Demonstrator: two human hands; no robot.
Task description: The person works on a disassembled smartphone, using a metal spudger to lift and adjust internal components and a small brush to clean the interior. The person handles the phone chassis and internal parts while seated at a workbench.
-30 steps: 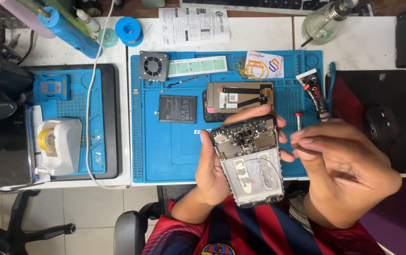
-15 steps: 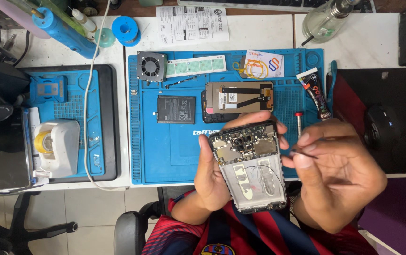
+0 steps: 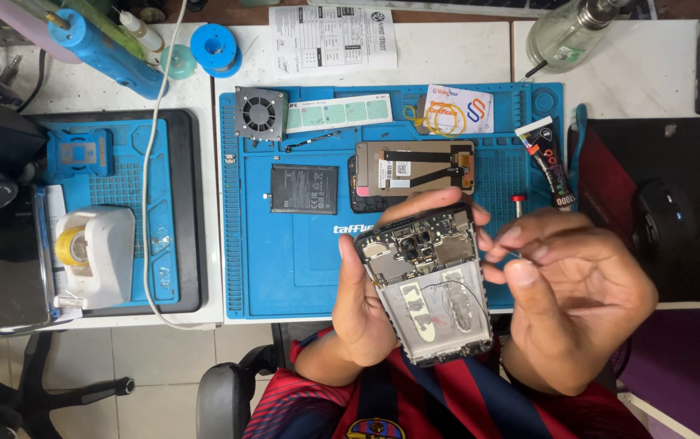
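My left hand (image 3: 364,313) grips an opened phone frame (image 3: 427,284) from below and behind, its bare circuit board and camera parts facing up. A thin dark wire loops over the frame's silver lower half. My right hand (image 3: 565,297) hovers at the frame's right edge with thumb and forefinger pinched together; whatever is between them is too small to make out. Both hands are above the near edge of the blue work mat (image 3: 309,268).
On the mat lie a black battery (image 3: 304,189), a phone screen panel (image 3: 415,169), a small fan (image 3: 260,114), a glue tube (image 3: 551,162) and a red-topped screwdriver bit (image 3: 518,203). A tape dispenser (image 3: 93,254) stands at left, a mouse (image 3: 664,218) on a black pad at right.
The phone frame and both hands have stayed nearly in place. My right hand's fingers have shifted slightly at the frame's right edge.
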